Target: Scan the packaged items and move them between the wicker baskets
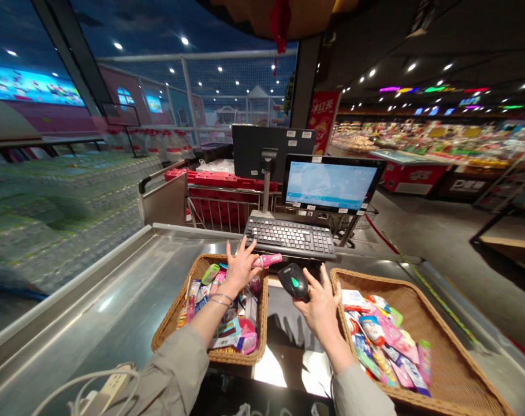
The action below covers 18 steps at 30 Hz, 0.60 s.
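Note:
My left hand (239, 267) is over the left wicker basket (171, 323) and pinches a small pink packet (267, 260) by one end, other fingers spread. My right hand (319, 303) grips a black handheld barcode scanner (293, 280) with a green light, held between the two baskets and close to the pink packet. The left basket holds several small colourful packets. The right wicker basket (453, 358) also holds several colourful packets along its left side. Both sit on a steel checkout counter (115, 294).
A grey keyboard (291, 237) and a lit till screen (330, 185) stand just behind the baskets, with a second monitor's back (271, 150) to the left. A red shopping trolley (227, 199) is beyond. A power strip with white cables (108, 390) lies near left.

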### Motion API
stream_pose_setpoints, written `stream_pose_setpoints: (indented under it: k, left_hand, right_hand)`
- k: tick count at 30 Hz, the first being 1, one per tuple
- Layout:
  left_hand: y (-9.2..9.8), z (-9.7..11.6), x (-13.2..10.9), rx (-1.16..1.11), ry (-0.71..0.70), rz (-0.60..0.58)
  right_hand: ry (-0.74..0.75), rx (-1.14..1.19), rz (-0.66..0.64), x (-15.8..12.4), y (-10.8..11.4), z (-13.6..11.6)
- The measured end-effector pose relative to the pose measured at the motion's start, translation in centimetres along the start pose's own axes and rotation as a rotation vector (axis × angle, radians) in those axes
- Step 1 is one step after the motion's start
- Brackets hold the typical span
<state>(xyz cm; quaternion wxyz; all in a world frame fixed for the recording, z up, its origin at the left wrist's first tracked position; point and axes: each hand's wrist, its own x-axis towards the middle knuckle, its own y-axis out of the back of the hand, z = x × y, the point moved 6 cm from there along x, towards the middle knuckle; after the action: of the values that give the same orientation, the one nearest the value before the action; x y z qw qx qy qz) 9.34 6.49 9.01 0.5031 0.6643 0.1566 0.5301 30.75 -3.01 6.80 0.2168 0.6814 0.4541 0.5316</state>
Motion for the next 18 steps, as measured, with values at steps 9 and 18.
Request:
stream_pose_setpoints:
  k: [9,18]
  left_hand:
    - [-0.2,0.4,0.2,-0.014,-0.033,0.027]
    - [-1.0,1.2,0.8,-0.048,-0.058,0.023]
  right_hand:
    - [0.007,-0.021,0.020,-0.3,0.6,0.3]
    - [-0.055,-0.032,0.041,-0.7,1.5,1.1]
